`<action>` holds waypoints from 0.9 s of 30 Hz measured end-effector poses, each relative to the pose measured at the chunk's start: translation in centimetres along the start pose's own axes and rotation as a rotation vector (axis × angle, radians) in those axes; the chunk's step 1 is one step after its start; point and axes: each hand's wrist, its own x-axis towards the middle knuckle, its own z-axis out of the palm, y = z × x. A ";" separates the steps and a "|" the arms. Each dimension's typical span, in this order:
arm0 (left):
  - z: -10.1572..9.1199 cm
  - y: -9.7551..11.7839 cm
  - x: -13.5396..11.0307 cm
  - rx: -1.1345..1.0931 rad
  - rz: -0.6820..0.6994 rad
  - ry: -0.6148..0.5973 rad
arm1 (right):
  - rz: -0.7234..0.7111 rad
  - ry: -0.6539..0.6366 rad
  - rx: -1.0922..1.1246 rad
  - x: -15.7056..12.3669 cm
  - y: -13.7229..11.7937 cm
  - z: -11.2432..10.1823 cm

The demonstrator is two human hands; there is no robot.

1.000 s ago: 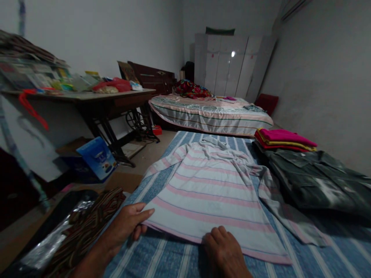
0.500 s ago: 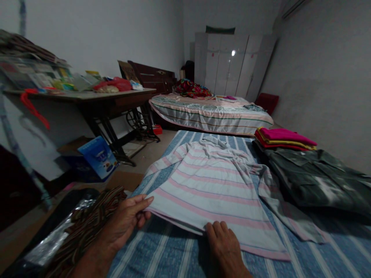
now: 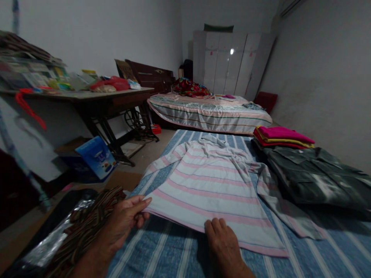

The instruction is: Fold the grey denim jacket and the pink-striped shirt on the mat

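A white shirt with pink stripes [image 3: 211, 185] lies spread on a blue striped bedsheet [image 3: 162, 247], its collar at the far end and its hem towards me. My left hand [image 3: 127, 216] pinches the left corner of the hem between thumb and fingers, slightly raised. At the middle of the hem, my right hand [image 3: 222, 241] grips the cloth with its fingers curled over the edge; its thumb is hidden. One sleeve stretches out to the left, and the other bends down to the right.
On the right lie a dark green jacket [image 3: 319, 177] and folded pink, yellow and red cloths [image 3: 285, 135]. A sewing-machine table [image 3: 113, 98] with clutter stands at the left, a blue box [image 3: 97, 158] below it. Striped cloth [image 3: 84, 227] lies at lower left. Another bed [image 3: 208, 116] stands beyond.
Both hands keep their hold on the hem. The gap between the hem's layers near the middle has closed up. The whole view has shifted slightly.
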 end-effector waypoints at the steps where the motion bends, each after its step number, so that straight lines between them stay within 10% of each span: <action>1: -0.1 -0.1 0.0 0.008 0.002 -0.001 | -0.008 0.001 0.009 0.0 -0.1 -0.1; 18: 1.4 -0.8 3.4 -0.209 -0.015 0.070 | 0.105 -0.211 0.713 1.8 5.4 -1.8; 27: 2.0 -0.9 4.3 -0.244 -0.039 0.079 | 0.010 -0.111 0.693 1.3 5.5 -2.4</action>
